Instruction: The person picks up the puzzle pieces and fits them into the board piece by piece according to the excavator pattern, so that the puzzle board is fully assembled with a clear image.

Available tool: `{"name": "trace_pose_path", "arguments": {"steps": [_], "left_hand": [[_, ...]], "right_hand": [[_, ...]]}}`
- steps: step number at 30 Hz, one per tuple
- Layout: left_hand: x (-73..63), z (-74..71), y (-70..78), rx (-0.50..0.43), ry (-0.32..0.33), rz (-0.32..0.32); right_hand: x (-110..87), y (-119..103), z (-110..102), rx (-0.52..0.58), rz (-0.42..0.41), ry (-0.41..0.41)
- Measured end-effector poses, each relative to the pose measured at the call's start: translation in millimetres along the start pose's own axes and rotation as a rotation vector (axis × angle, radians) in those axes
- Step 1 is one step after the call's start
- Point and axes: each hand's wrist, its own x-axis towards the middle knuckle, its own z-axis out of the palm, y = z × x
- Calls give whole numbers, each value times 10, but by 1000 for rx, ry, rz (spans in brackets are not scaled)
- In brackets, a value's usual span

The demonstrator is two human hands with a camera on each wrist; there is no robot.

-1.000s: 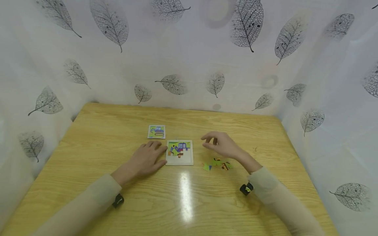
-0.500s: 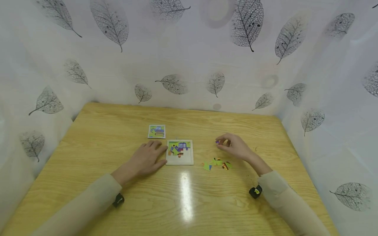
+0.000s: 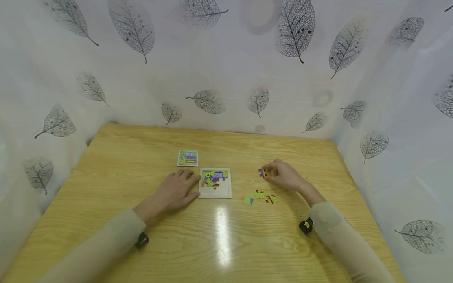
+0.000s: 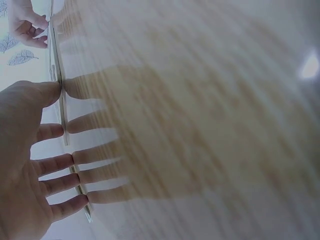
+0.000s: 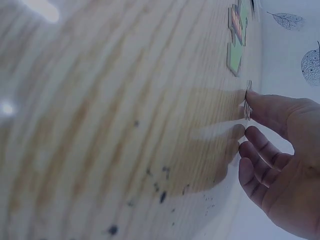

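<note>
A square puzzle tray [image 3: 223, 192] lies mid-table, its upper part filled with pieces showing a purple vehicle on green. My left hand [image 3: 177, 189] rests flat at the tray's left side, thumb and index fingertip right at its edge. The left wrist view shows its fingers [image 4: 59, 184] extended, fingertips down on the tabletop. To the right of the tray, my right hand [image 3: 286, 175] pinches a small purple puzzle piece [image 3: 261, 173] by its right edge. The right wrist view has the thumb on the thin piece [image 5: 248, 102], low over the table, with the other fingers curled.
Several loose puzzle pieces [image 3: 260, 194], mostly green, lie between the tray and my right forearm. A small picture card [image 3: 187, 158] with a similar vehicle lies behind my left hand. Leaf-printed white cloth [image 3: 226, 70] hangs around the back and sides of the wooden table [image 3: 170, 243].
My right hand has moved right, away from the tray, to the purple puzzle piece, and its fingers have drawn slightly back to the piece's right edge. My left hand has stayed in place.
</note>
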Motion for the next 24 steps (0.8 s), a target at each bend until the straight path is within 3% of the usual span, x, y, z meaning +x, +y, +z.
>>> {"name": "trace_pose_path", "arguments": {"steps": [15,24], "left_hand": [[8,7,9,-2,10,4],[19,20,8,2,14,3]], "right_hand": [[-25,-34,86,-95,69,62],[-4,45,21,-40,13,-3]]}}
